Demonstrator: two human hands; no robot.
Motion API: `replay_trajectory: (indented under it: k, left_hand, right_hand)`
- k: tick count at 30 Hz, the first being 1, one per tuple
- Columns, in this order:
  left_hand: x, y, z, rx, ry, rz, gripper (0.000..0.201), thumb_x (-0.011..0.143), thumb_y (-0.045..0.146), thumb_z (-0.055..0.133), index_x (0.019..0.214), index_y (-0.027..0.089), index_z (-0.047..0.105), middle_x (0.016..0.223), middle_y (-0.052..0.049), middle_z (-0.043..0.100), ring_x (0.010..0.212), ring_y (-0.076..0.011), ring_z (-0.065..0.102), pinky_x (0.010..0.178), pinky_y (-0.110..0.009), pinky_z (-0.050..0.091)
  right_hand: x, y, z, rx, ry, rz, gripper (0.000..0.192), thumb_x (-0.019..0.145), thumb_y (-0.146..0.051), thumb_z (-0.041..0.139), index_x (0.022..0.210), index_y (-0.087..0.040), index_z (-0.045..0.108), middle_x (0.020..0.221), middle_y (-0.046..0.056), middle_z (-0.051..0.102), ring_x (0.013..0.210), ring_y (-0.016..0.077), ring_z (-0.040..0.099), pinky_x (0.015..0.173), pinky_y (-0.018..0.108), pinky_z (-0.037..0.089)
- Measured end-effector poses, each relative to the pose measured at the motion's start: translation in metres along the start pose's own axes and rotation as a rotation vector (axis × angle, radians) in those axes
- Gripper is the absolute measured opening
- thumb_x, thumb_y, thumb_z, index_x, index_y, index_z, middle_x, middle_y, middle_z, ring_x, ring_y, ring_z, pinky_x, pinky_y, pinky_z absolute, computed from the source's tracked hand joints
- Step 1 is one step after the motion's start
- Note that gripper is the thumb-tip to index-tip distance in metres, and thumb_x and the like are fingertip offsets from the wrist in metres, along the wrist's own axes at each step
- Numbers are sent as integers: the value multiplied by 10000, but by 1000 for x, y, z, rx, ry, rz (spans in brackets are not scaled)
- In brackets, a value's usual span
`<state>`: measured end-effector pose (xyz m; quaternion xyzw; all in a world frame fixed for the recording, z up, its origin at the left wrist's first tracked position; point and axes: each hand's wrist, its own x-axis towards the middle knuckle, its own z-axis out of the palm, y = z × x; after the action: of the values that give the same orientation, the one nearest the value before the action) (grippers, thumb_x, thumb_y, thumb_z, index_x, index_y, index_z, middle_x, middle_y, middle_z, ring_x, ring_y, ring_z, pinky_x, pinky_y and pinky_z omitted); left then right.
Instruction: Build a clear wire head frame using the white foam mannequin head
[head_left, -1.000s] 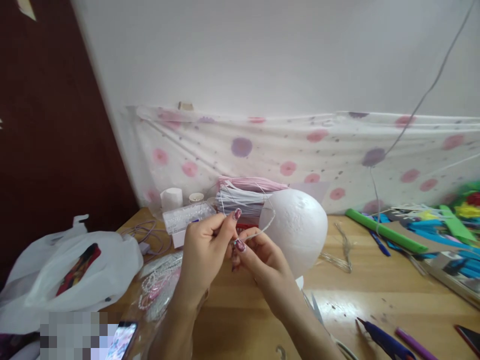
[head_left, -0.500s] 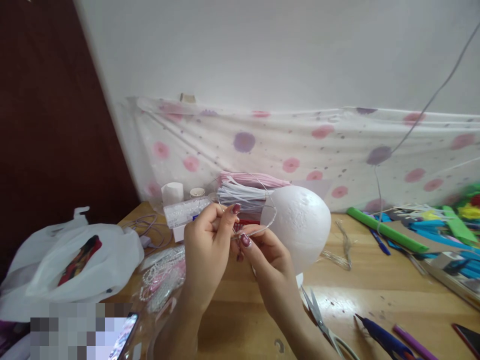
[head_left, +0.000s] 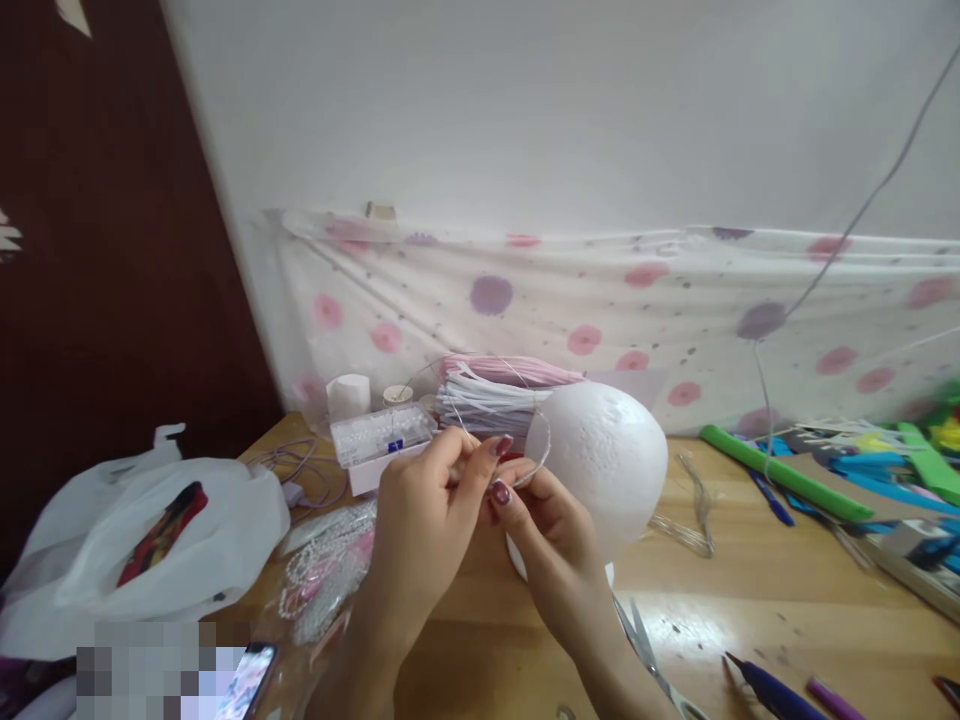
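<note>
Now your left hand [head_left: 424, 510] and right hand [head_left: 547, 525] have shifted slightly right, both pinching the thin wire [head_left: 534, 470], looped just before the foam ball [head_left: 607, 465] above the worktop [head_left: 750, 610].

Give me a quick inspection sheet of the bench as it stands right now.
Surface: wooden table, glossy, crowded.
Job's things: thin wire pinched between both hands; white foam ball just behind them.
Clutter: scissors, bead box, bead strings, white plastic bag, phone, coloured paper strips.
Grippers: left hand and right hand meet fingertip to fingertip on the wire.
Cables: grey cable hanging at right; lilac cord coiled at left.
Surroundings: white wall, spotted sheet, dark red panel at left.
</note>
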<state>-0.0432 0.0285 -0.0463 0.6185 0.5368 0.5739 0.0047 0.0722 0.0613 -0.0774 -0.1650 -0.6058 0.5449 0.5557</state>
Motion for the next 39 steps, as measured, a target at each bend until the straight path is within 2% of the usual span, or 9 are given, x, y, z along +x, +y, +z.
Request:
replay_trajectory:
  k: [3,8,13,15,17,21,28,34,39]
  left_hand:
    - [2,-4,-15,127,24,81,399,963,357,531,603,190,566,484,59,614,422,-73,539,475,-203,367]
    - [15,-40,-42,120,420,-35,223,955,366,538,927,203,688,944,-35,747,892,-165,691,804,-255,492]
    - [27,-79,-61,-282,152,-66,341,958,468,517,957,205,735,1159,-76,722,1173,-220,622,1048,-336,439]
    - [24,-81,-64,-505,28,-81,402,951,517,515,872,197,745,988,-78,760,1054,-219,674,990,-347,485]
    - [19,-77,-65,-685,-66,-105,463,915,591,530,786,192,726,652,-36,695,682,-173,672,723,-306,547]
    - [13,-67,-60,-765,86,-27,533,858,602,607,531,186,540,392,60,360,353,-71,313,392,-226,272]
    - [21,-69,-60,-472,299,276,541,883,515,633,479,176,514,565,8,470,553,-109,453,537,-271,344]
    - [21,-73,-61,-575,83,80,497,940,487,554,550,179,560,923,-54,627,863,-170,581,796,-314,462]
    - [22,-75,-55,-700,14,6,411,926,418,608,591,190,541,798,-27,634,825,-165,609,870,-334,501]
  right_hand:
    - [2,-1,-7,-53,6,-16,185,900,-366,673,836,-197,630,806,7,597,779,129,578,728,234,473]
    - [5,-6,-27,-94,-116,93,189,900,-375,679,837,-202,637,797,9,602,772,137,588,733,246,470]
    - [11,-9,-45,193,-351,268,178,872,-356,714,845,-190,655,728,19,627,698,144,636,681,260,532]
    - [14,-9,-47,360,-382,345,166,836,-311,753,820,-176,658,711,4,598,647,121,630,652,245,563]
    - [18,-9,-46,516,-400,418,160,801,-250,782,791,-160,649,721,-15,557,611,88,607,658,239,596]
    - [23,-5,-43,710,-424,541,131,813,-186,759,799,-144,636,722,-34,501,588,56,571,681,232,631]
    - [30,11,-48,820,-504,638,125,847,-156,703,811,-130,586,742,-22,492,596,53,574,572,145,608]
    - [31,15,-53,889,-511,673,132,859,-131,680,816,-133,554,762,-11,534,616,55,606,586,143,615]
    - [33,18,-57,948,-479,751,134,868,-106,667,853,-137,538,784,-4,567,650,53,638,611,136,619]
